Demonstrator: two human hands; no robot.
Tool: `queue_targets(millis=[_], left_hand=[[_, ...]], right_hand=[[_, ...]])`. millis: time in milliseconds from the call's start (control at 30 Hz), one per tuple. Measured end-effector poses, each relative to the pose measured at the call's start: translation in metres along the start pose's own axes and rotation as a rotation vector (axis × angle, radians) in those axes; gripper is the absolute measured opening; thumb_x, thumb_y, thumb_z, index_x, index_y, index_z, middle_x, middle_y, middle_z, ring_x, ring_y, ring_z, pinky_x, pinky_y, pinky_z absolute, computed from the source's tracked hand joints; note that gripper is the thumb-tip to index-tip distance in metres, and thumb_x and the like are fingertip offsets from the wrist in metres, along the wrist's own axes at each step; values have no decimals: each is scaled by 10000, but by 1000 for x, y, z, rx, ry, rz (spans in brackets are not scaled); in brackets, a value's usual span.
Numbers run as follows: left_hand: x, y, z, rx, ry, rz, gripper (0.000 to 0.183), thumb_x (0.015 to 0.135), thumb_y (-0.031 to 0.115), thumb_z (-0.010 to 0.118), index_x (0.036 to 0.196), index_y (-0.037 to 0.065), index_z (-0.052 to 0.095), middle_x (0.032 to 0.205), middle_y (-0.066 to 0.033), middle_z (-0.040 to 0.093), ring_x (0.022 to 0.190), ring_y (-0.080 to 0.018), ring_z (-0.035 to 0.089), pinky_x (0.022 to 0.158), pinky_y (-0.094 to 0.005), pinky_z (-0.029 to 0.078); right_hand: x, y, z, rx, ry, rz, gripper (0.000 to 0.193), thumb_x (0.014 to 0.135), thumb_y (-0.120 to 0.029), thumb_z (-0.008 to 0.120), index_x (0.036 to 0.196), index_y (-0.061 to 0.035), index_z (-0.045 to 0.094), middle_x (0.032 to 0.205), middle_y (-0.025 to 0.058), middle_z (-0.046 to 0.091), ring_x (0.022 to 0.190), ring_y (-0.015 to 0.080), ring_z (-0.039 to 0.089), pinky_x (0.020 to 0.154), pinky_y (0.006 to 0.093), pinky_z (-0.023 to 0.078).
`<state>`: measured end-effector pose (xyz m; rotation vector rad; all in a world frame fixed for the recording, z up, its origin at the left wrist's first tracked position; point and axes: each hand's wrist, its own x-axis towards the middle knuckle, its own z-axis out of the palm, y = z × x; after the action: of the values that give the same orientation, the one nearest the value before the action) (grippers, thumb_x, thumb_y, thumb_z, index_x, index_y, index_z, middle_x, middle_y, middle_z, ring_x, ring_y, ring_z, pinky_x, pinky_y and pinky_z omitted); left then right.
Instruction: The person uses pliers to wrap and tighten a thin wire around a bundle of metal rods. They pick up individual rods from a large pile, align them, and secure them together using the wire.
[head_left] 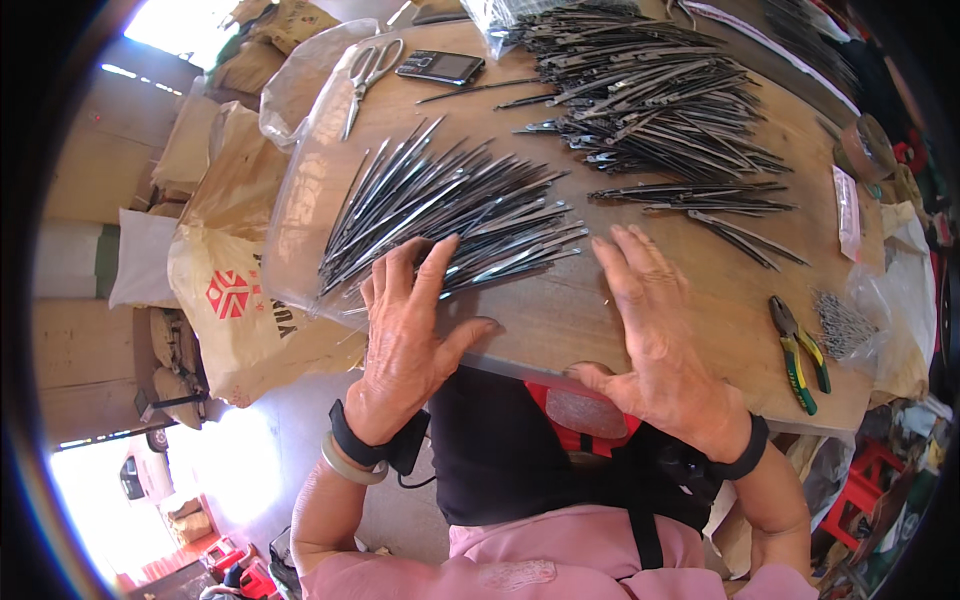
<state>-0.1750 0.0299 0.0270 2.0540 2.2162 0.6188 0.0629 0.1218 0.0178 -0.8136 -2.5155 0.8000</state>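
Note:
A fanned pile of thin, dark, shiny metal strips (450, 205) lies on the wooden table in front of me. My left hand (405, 320) rests at the near left side of that pile, fingertips on the strips and thumb stretched out apart. Just off the strips' right ends, my right hand (650, 320) is over the tabletop with its fingers extended and thumb apart, holding nothing. A much larger heap of similar strips (650, 95) covers the far middle of the table. Between the heap and my right hand lies a small loose bunch of strips (700, 197).
Scissors (366, 80) and a mobile phone (440, 67) lie at the far left. On the right are pliers (795, 350), a cluster of small metal pieces (843, 325) and a tape roll (866, 148). A large paper sack (225, 250) stands beside the table's left edge.

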Motion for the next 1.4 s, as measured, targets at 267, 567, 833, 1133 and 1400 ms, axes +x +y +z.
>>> queue_targets(millis=[267,567,833,1133,1400], left_hand=[[61,-121,-8,-92,118,-315,600,893,349,647,1348,-13,495,1164,-281,596,1068,-376,600,923,-410,450],[59,-83,3,-474,-51,-247,738,922,437,624,1473,27,353,1211,-284,593,1126,-362,590,935,-395,458],[34,-50,-21,-804,-201,-265,841,933,405,644,1532,33,186,1323,-229,531,1052,-229,606,878,-310,485],[-87,-3,-51,-981,22,-449,344,851,89,714,1158,-34,621,1087,-151,645,978,-188,628,854,-312,500],[-102,10,50,-1863,163,-700,587,880,313,712,1317,-4,481,1226,-120,595,1134,-239,579,1022,-395,447]], right_hand=[[35,-22,19,-153,17,-274,1026,628,-261,863,1478,-84,315,1446,221,389,1371,395,344,1121,507,261],[73,-22,48,-294,20,-407,1015,583,-382,865,1414,-23,405,1414,171,453,1381,325,349,1145,470,245],[108,-13,69,-445,-45,-568,1007,644,-592,764,1388,13,460,1400,167,491,1378,295,372,1155,465,229],[103,-14,71,-342,1,-547,814,607,-573,778,1133,5,549,1018,109,579,978,275,561,871,395,452],[73,-47,90,-337,119,-533,613,627,-440,783,1027,-15,595,920,82,576,907,248,558,765,368,480]])
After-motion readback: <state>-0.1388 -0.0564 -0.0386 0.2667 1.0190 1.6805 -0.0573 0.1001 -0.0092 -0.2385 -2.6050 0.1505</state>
